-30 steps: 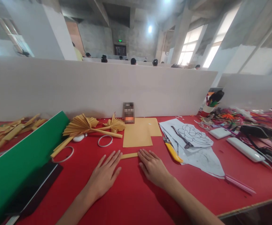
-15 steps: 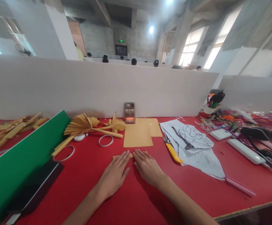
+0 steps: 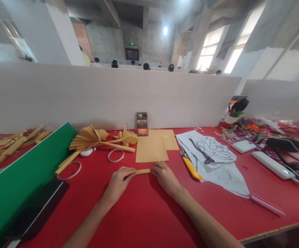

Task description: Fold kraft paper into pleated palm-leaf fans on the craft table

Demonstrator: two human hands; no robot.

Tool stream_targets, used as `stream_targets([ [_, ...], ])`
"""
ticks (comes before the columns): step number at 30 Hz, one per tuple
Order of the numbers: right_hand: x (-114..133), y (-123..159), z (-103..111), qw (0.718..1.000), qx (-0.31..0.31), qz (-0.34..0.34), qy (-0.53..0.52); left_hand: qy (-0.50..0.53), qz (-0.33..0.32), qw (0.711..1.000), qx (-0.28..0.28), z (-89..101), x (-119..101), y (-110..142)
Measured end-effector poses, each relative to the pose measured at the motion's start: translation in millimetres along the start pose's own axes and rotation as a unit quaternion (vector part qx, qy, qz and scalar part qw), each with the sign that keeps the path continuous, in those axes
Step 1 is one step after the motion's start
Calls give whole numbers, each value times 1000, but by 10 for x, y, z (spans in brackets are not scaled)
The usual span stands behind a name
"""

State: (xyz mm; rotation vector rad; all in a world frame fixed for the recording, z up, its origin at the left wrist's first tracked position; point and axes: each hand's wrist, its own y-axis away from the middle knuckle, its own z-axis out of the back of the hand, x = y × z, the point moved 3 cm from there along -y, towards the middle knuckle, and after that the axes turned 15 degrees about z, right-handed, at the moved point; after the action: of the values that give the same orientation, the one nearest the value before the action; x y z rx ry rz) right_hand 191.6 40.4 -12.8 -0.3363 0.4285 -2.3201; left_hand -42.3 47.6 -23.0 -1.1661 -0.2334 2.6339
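Note:
A narrow rolled strip of tan paper (image 3: 143, 171) lies across the red table in front of me, its two ends under my fingers. My left hand (image 3: 120, 179) pinches the left end between thumb and fingers. At the right end, my right hand (image 3: 163, 175) has its fingers curled over the paper, and its thumb is mostly hidden. Just beyond the roll lie flat sheets of tan paper (image 3: 151, 150). Pleated tan paper fans (image 3: 87, 139) with rolled stems rest to the left, near a thin white ring (image 3: 115, 155).
A yellow utility knife (image 3: 192, 168) and paper with a flower drawing (image 3: 215, 150) lie to the right. A phone-like object (image 3: 141, 124) leans on the white partition (image 3: 108, 96). Left are a green board (image 3: 28, 172) and a black tablet-like object (image 3: 38, 210). White power banks (image 3: 271, 165) sit right.
Both hands lay flat with fingers stretched over the paper strip. Now their fingers are bent and hold its ends, and the strip shows as a narrow roll between them.

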Motion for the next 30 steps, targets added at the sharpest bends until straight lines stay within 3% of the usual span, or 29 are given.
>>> stream_targets([
  [6, -25, -39, 22, 1000, 1, -3, -30, -11, -9, 999, 41, 46, -78, -28],
  [15, -26, -192, 118, 995, 61, -60, -54, -79, 31, 993, 83, 24, -351, -191],
  [22, -44, -339, 1, 989, 115, -67, -58, -49, 57, 991, 111, -39, -195, -277],
  [30, -8, -273, 88, 989, 124, -26, -73, 14, 67, 990, 122, -39, -156, -225],
])
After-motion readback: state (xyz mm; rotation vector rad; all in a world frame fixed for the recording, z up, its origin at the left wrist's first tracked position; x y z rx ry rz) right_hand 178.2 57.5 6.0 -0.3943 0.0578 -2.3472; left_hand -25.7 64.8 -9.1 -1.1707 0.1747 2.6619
